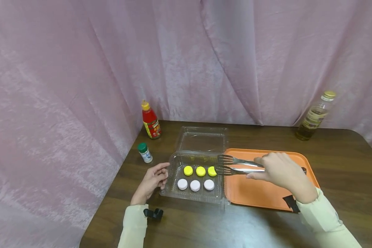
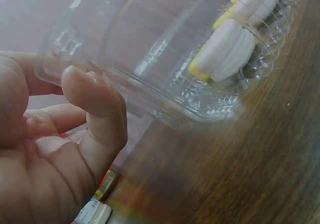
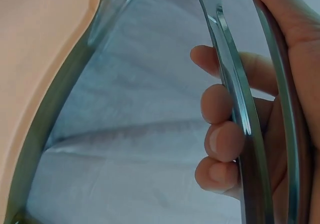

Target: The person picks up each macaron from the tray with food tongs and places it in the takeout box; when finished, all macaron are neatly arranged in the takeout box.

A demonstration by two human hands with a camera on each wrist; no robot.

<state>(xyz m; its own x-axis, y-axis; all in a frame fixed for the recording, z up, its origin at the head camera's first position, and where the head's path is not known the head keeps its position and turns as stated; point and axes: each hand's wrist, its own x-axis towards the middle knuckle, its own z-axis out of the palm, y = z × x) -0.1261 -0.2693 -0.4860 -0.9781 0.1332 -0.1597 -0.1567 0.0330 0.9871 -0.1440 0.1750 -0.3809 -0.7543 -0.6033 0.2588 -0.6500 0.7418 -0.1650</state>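
A clear plastic clamshell box [image 1: 193, 198] lies with its lid [image 1: 203, 141] folded back. Inside, a row of yellow macarons [image 1: 188, 170] sits behind a row of white macarons [image 1: 195, 185]. My left hand [image 1: 153, 181] pinches the box's left rim, seen close up in the left wrist view as a clear edge [image 2: 52, 59] between thumb and fingers. Metal serving tongs [image 1: 241, 171] are gripped in my right hand [image 1: 279, 172], fingers wrapped round one arm in the right wrist view. Their slotted tips stand apart at the box's right side, the lower overlapping the rightmost yellow macaron.
An orange tray [image 1: 254, 193] lies right of the box, under the tongs and right hand. A red sauce bottle [image 1: 151, 122] and a green-capped shaker [image 1: 145, 153] stand at the left. An oil bottle [image 1: 314, 117] stands back right, before a pink curtain [image 1: 186, 62].
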